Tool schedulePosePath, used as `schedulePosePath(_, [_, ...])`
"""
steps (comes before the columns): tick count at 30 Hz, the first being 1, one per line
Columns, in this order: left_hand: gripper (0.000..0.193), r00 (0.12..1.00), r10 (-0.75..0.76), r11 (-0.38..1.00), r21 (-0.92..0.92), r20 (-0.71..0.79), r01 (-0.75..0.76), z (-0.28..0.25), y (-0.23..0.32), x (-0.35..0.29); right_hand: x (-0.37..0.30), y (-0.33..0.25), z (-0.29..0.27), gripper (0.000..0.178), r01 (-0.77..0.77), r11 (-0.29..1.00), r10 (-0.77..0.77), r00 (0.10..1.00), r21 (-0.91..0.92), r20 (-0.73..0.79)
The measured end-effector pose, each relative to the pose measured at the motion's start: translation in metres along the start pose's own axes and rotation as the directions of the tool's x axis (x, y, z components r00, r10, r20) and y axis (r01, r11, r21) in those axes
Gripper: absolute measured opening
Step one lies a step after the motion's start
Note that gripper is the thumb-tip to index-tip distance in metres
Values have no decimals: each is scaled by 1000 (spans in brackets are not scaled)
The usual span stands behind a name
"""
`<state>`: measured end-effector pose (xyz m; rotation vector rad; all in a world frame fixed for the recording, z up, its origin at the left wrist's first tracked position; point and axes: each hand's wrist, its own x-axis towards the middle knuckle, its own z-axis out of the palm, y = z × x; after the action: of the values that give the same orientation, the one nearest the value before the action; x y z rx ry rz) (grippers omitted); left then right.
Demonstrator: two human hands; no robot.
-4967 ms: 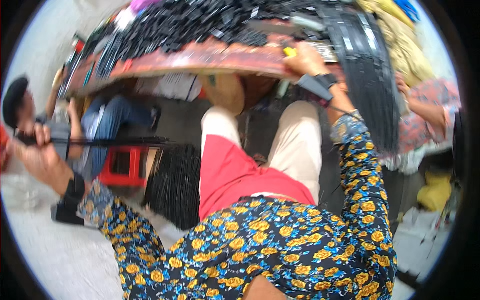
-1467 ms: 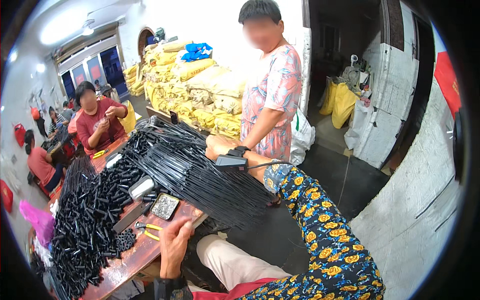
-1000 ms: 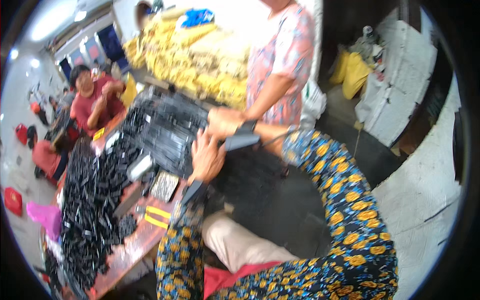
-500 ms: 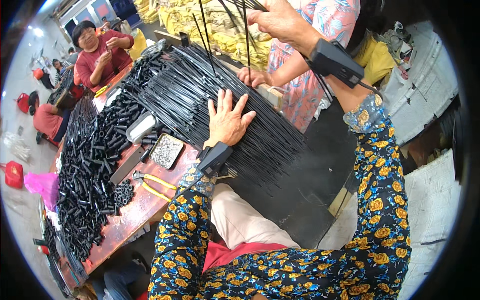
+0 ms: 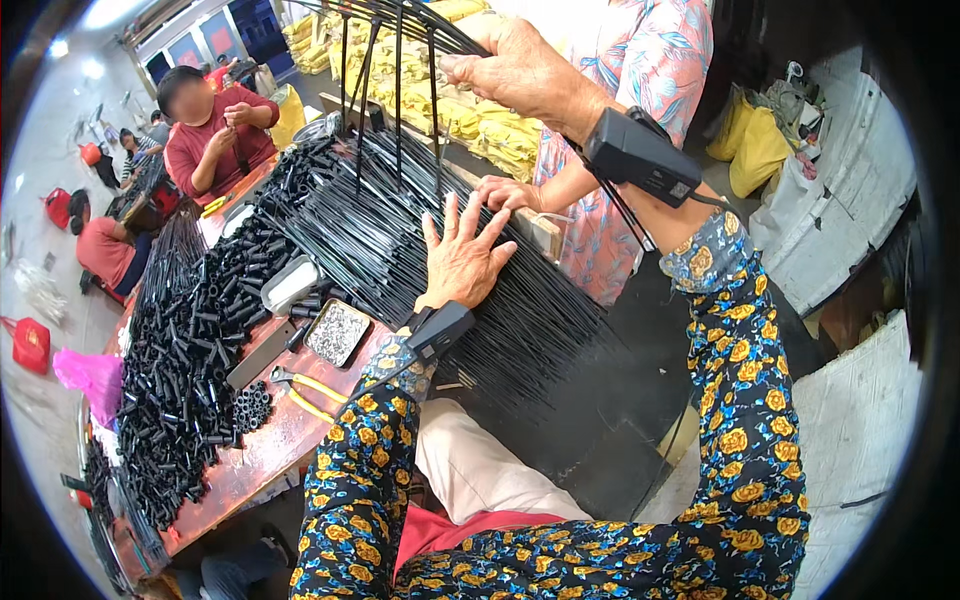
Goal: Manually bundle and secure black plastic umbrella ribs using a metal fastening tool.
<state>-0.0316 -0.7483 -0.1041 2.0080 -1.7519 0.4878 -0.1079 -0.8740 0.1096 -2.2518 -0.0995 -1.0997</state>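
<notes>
My left hand (image 5: 462, 252) lies flat with spread fingers on a wide pile of thin black rods (image 5: 540, 315) at the table's edge. Raised above the far side of the pile, my right hand (image 5: 535, 75) is closed around a bunch of similar black rods (image 5: 425, 22). Several rods hang down from that bunch toward the pile, and others stick out below my wrist. A co-worker's hand (image 5: 508, 193) rests at the pile's far edge, near my left fingertips.
Short black tubes (image 5: 180, 390) heap over the red table (image 5: 255, 450). Yellow-handled pliers (image 5: 305, 393), a metal tray of small pieces (image 5: 337, 332) and a white container (image 5: 291, 284) lie beside the pile. A person in red (image 5: 215, 130) sits across; yellow sacks (image 5: 470, 125) are stacked behind.
My right hand has moved left and slightly down with its bunch of rods, and more rods now hang from it. My left hand has stayed on the pile. The view has shifted slightly.
</notes>
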Motion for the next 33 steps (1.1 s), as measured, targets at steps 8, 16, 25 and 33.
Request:
schedulePosePath(8, [65, 997, -24, 997, 77, 72, 19, 11, 2, 8, -16, -20, -14, 19, -141, 990, 141, 989, -2, 33])
schedulePosePath(16, [35, 991, 104, 981, 172, -79, -90, 20, -28, 48, -24, -5, -29, 20, -165, 984, 162, 985, 68, 55])
schedulePosePath(25, [29, 948, -224, 924, 259, -228, 281, 18, -86, 96, -43, -6, -21, 36, -36, 995, 40, 999, 98, -35])
schedulePosePath(33, [12, 893, -379, 917, 32, -241, 398, 61, -128, 108, -79, -24, -17, 25, -401, 841, 375, 916, 363, 143])
